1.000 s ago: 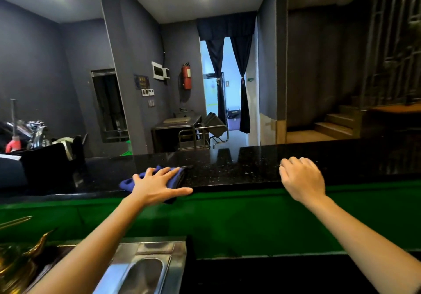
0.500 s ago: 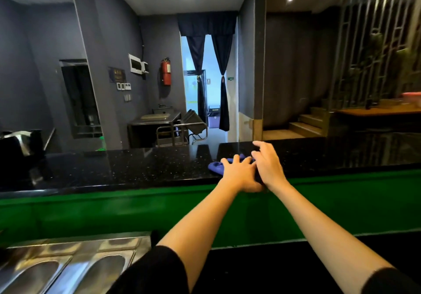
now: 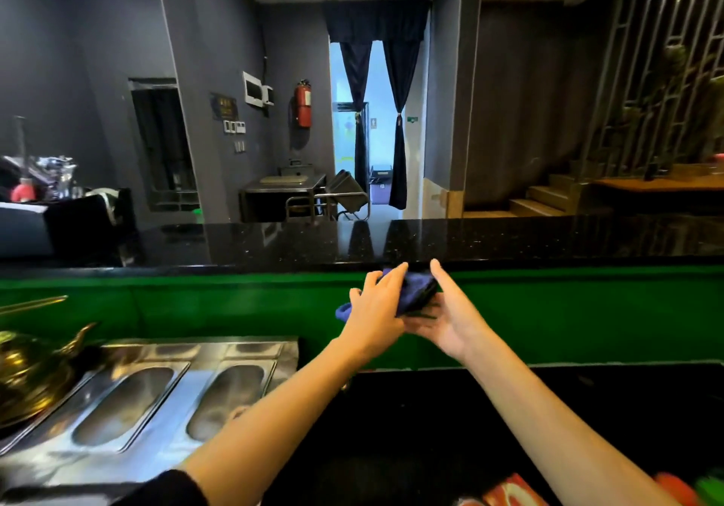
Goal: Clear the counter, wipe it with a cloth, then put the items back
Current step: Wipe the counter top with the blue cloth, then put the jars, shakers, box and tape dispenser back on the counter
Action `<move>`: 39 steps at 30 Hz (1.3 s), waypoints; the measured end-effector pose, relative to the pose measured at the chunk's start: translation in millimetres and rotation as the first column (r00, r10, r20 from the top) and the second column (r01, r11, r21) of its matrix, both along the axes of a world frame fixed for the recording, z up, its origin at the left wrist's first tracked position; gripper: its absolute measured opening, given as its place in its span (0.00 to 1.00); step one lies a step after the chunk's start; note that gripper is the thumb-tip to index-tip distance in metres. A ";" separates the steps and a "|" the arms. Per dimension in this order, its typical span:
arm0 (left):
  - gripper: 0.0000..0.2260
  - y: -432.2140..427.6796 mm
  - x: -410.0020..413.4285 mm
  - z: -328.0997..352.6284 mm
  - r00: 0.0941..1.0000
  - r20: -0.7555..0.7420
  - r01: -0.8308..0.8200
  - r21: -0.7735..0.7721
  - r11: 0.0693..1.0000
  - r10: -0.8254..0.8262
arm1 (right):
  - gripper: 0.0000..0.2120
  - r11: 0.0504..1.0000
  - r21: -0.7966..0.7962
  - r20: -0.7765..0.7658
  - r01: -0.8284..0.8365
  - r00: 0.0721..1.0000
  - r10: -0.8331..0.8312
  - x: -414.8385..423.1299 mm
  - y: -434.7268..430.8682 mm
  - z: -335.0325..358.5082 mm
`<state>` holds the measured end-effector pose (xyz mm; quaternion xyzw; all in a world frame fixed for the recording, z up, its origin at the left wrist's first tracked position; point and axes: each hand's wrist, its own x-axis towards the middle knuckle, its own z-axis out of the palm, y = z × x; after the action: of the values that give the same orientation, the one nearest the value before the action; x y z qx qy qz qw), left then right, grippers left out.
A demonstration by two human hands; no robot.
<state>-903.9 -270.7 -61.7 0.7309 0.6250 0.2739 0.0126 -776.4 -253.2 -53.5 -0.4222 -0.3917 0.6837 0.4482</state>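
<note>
Head view: the cloth (image 3: 416,289), blue and bunched, is off the counter (image 3: 509,237), just below its front edge and in front of the green panel (image 3: 587,309). It is sandwiched between both hands. The left hand (image 3: 377,303) lies on top with fingers fairly straight, pressing rather than gripping. The right hand (image 3: 450,319) is palm up beneath, fingers extended, carrying it. One cloth end pokes out past the left hand. A black box (image 3: 78,223) of items sits at the counter's left end; steel wells (image 3: 156,388) and a gold kettle (image 3: 27,368) lie lower left

This looks like the wiping step, probably refolding the cloth or catching crumbs at the edge. Next the cloth likely needs a firm grip in one hand, then either a return to the counter top or setting aside before items go back
</note>
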 end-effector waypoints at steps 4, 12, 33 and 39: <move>0.48 -39.1 -31.9 -22.9 0.939 0.319 0.151 -0.048 0.987 -0.128 | 0.09 0.994 -0.014 -0.069 -0.111 0.992 0.110 -34.8 -23.2 -3.8; 0.30 -132.7 -113.9 -45.8 0.392 0.914 0.116 -0.166 0.979 0.108 | 0.09 0.903 0.025 0.038 -0.429 0.903 0.428 -80.9 -70.4 -22.0; 0.10 -203.2 -164.6 -117.9 0.715 0.193 -0.585 -0.362 0.726 0.672 | 0.14 0.949 -0.105 0.343 -0.296 0.885 0.314 -138.7 -131.6 -158.6; 0.11 -206.8 -140.1 -113.4 0.679 0.037 -0.717 -0.181 0.673 0.734 | 0.09 0.937 -0.086 0.388 -0.339 0.855 0.345 -118.7 -138.9 -166.0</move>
<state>-1044.0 -477.5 -175.1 0.4033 0.8812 0.2464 -0.0084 -895.2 -392.1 -219.5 -0.4791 -0.5379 0.6552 0.2278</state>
